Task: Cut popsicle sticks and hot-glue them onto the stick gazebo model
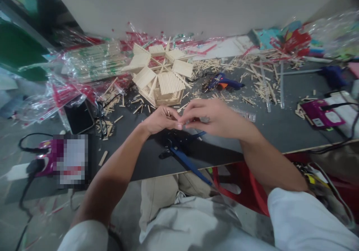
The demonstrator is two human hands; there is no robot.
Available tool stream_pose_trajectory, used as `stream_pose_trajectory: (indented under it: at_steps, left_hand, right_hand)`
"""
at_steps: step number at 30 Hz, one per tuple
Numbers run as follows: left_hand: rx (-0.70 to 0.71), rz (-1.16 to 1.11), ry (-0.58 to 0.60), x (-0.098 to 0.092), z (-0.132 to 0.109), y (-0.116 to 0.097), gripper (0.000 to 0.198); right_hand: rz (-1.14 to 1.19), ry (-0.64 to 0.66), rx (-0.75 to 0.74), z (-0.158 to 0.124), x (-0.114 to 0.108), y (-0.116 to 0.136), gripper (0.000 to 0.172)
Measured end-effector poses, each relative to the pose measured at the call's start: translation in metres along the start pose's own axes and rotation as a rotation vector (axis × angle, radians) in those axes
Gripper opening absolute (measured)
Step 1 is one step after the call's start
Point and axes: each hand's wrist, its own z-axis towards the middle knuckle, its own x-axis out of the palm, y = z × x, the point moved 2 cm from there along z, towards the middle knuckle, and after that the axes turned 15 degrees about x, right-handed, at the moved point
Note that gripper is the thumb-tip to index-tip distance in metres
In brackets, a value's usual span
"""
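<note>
My left hand (161, 120) and my right hand (217, 117) meet above the table's front part, fingertips touching. Each has thumb and fingers pinched together; whatever is between them is too small or hidden to make out. Below them lies a cutting tool with long blue handles (190, 166), one handle jutting past the table edge. Just behind my hands stands a model house of pale wooden sticks (171, 83), with slatted roof panels around its top. To its right a blue and orange glue gun (223, 83) rests on its side.
Cut wooden sticks (265, 83) litter the dark table (280, 131). Plastic-wrapped stick bundles (95, 62) and a phone (77, 114) are at left. Purple power strips (322, 113) with cables sit at both sides. A second glue gun (333, 76) lies far right, a red chair (246, 187) below.
</note>
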Motion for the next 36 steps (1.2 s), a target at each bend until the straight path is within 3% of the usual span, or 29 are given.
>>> stream_pose_trajectory:
  at_steps: [3,9,13,17,24,31,36]
  left_hand:
    - [-0.040,0.028,0.051,-0.002,0.000,-0.001,0.044]
    - [-0.080,0.049,0.085,-0.006,0.000,0.005,0.044]
    - [-0.050,0.021,0.072,-0.004,0.003,0.007,0.046]
    - [-0.031,0.142,0.142,-0.001,0.003,0.005,0.038]
    - [-0.035,0.169,0.133,0.001,0.003,0.004,0.031]
    - [-0.027,0.167,0.128,0.002,0.005,0.008,0.031]
    - [-0.006,0.194,0.157,0.002,0.004,0.005,0.030]
  right_hand:
    - [0.023,-0.062,0.044,-0.005,0.011,0.000,0.010]
    - [0.033,-0.063,0.065,-0.007,0.021,-0.003,0.008]
    - [-0.017,-0.241,0.122,0.000,0.004,-0.007,0.005]
    - [-0.199,-0.429,0.148,0.019,-0.021,-0.015,0.005]
    - [-0.450,-0.358,0.104,0.032,-0.023,-0.026,0.014]
    - [-0.627,-0.371,0.153,0.027,-0.013,-0.021,0.023]
    - [-0.633,-0.411,0.143,0.026,-0.011,-0.024,0.026]
